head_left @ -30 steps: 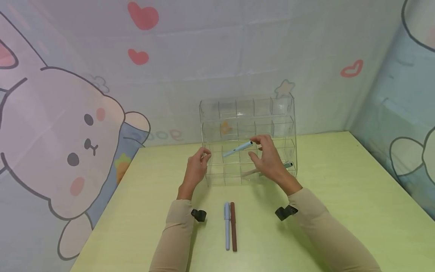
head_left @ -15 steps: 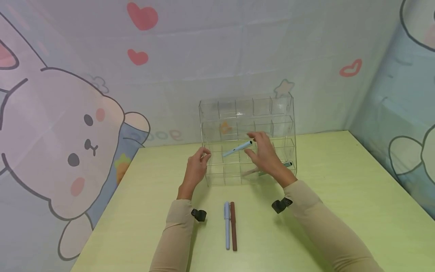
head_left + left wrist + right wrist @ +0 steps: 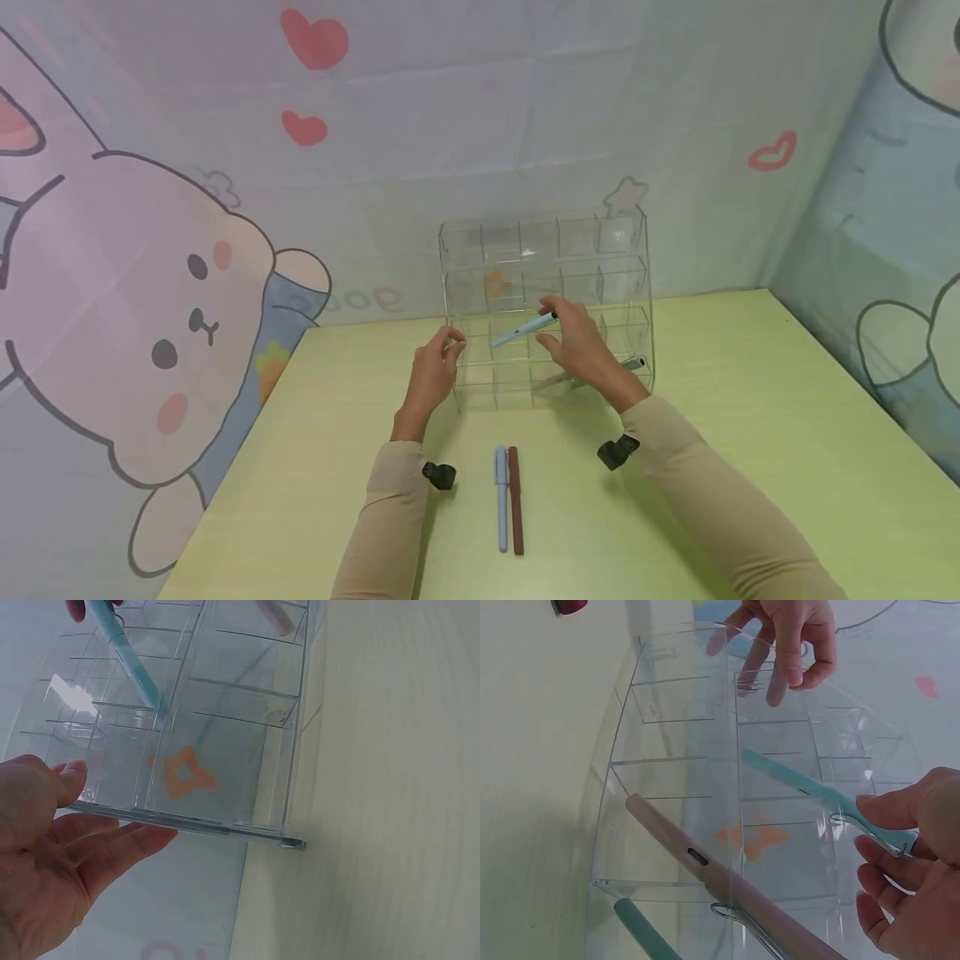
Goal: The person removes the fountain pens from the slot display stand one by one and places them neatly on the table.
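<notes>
My left hand [image 3: 433, 371] grips the left side panel of the clear acrylic pen rack [image 3: 232, 829], thumb on one side and fingers on the other. A light blue pen [image 3: 517, 332] lies slanted in a compartment of the rack, its clipped cap end up to the right. My right hand [image 3: 583, 343] is around that cap end, thumb and fingers spread to either side; the head view shows small gaps, and contact is hard to tell. Lower in the rack lie a pinkish-beige pen [image 3: 682, 847] and a green pen [image 3: 646, 930].
On the table [image 3: 300, 500] in front of the rack lie a lavender pen [image 3: 502, 500] and a dark red pen [image 3: 516, 500], side by side. A patterned cloth [image 3: 375, 167] hangs close behind the rack.
My right hand has shifted slightly left along the light blue pen, from its cap end to around it. The pen, the rack and my left hand stay in place.
</notes>
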The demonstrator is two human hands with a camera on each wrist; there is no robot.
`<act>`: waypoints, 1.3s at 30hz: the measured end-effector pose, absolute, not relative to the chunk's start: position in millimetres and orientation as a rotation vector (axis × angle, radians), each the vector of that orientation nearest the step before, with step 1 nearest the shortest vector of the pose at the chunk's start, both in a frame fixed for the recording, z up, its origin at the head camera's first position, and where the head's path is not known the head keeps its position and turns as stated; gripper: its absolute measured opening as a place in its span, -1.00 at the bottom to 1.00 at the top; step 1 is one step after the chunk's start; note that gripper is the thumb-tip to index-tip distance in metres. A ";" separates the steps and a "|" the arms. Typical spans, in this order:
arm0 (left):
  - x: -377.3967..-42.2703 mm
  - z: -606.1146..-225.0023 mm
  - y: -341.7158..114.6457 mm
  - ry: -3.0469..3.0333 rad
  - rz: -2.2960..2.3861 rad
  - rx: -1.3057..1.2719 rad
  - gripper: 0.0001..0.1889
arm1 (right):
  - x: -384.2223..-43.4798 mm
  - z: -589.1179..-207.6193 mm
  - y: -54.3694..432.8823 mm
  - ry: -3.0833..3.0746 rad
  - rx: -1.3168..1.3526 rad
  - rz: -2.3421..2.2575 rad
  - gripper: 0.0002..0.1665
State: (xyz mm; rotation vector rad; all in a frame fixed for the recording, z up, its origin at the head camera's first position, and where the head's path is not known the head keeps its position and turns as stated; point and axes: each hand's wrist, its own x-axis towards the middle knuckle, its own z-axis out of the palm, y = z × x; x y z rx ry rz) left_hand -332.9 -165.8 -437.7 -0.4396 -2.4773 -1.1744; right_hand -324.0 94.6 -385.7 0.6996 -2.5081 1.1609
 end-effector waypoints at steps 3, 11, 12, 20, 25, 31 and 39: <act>-333.0 -438.8 -165.2 -2.478 -1.174 -0.430 -0.84 | -324.7 -386.9 92.9 -2.489 0.706 1.147 -0.40; -332.4 -440.7 -163.6 -2.488 -1.172 -0.424 -0.84 | -329.3 -394.3 90.8 -2.501 0.703 1.064 -0.53; -332.5 -440.9 -163.7 -2.488 -1.171 -0.421 -0.84 | -329.8 -394.7 90.7 -2.497 0.706 1.066 -0.55; -332.3 -441.4 -164.7 -2.486 -1.175 -0.420 -0.88 | -332.4 -396.4 89.3 -2.441 0.709 1.117 -0.70; -332.7 -440.5 -164.9 -2.470 -1.163 -0.427 -0.89 | -334.3 -397.9 89.3 -2.389 0.703 1.168 -0.67; -334.1 -440.1 -164.5 -2.472 -1.164 -0.421 -0.89 | -333.7 -399.3 91.2 -2.320 0.652 1.221 -0.64; -333.2 -438.8 -164.8 -2.470 -1.170 -0.421 -0.87 | -327.7 -396.5 93.6 -2.211 0.659 1.267 -0.55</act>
